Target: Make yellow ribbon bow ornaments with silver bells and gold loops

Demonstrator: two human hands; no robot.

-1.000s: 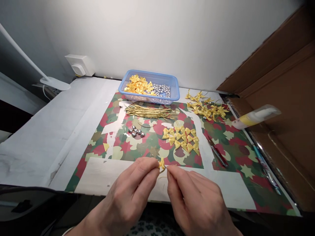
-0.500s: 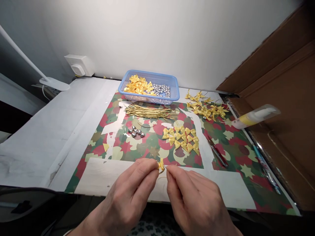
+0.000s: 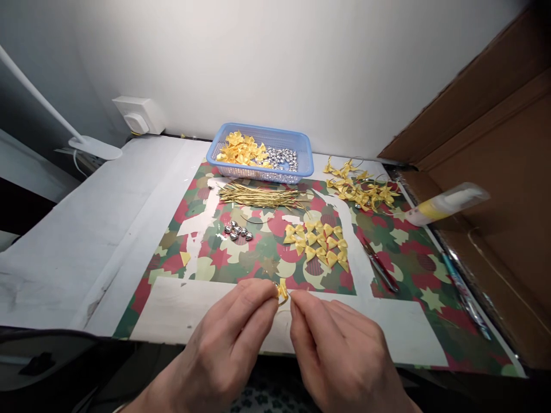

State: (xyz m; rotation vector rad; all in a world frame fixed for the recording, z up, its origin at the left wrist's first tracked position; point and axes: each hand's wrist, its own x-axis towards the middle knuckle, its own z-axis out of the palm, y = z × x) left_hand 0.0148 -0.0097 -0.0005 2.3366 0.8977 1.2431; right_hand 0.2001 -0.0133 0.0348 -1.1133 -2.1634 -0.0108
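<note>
Between the fingertips of my left hand [image 3: 236,332] is a yellow ribbon bow [image 3: 282,290], pinched at its left side; a bit of silver shows beside it, mostly covered by the fingers. My right hand [image 3: 336,338] is closed just to the right, its thumb and forefinger pinching a thin gold wire [image 3: 287,298] that curves by the bow. Beyond the hands lie several loose yellow bows [image 3: 317,241] in rows, a small cluster of silver bells [image 3: 237,230] and a bundle of gold wire ties [image 3: 260,196].
A blue basket [image 3: 260,175] holds yellow bows and silver bells at the back. Finished-looking bows with wires [image 3: 365,192] lie at the right. Red-handled tweezers or snips [image 3: 381,267], a clear-capped bottle [image 3: 447,203] and a cardboard wall [image 3: 486,137] are on the right side.
My right hand has shifted very slightly left, closer to the bow. My left hand keeps its pinch on the bow, almost unmoved.
</note>
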